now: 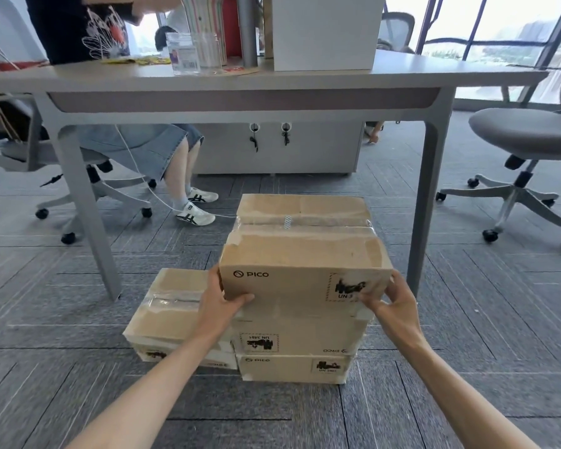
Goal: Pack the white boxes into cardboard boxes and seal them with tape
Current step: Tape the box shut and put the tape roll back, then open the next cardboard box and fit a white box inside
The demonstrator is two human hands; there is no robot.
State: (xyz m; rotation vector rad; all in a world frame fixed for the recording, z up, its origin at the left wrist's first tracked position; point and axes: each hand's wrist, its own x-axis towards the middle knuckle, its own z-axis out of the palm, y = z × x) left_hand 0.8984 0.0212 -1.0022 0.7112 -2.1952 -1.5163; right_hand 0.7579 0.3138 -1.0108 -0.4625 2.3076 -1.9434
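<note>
The person is holding the top cardboard box [305,254] at its two near corners. The left hand [221,303] is gripping the left corner with the thumb lying on the printed front face; the right hand [389,303] is gripping the right corner, its fingers [368,298] curling onto the same face.

The box is sitting on, or just above, a stack [298,345] of two further cardboard boxes; contact cannot be confirmed. The stack is standing on the carpeted floor [78,367], in front of the desk [272,82] and between its two near legs; a lower stack [172,306] is touching it on the left.

Clear tape [305,222] is running along the top seam of the held box, and tape is showing on the lower stack too. Packing and sealing of these boxes therefore appear complete, and stacking appears to be the step in hand.

A large white box [324,34] is standing on the desk; whether it is awaiting packing cannot be told.
</note>
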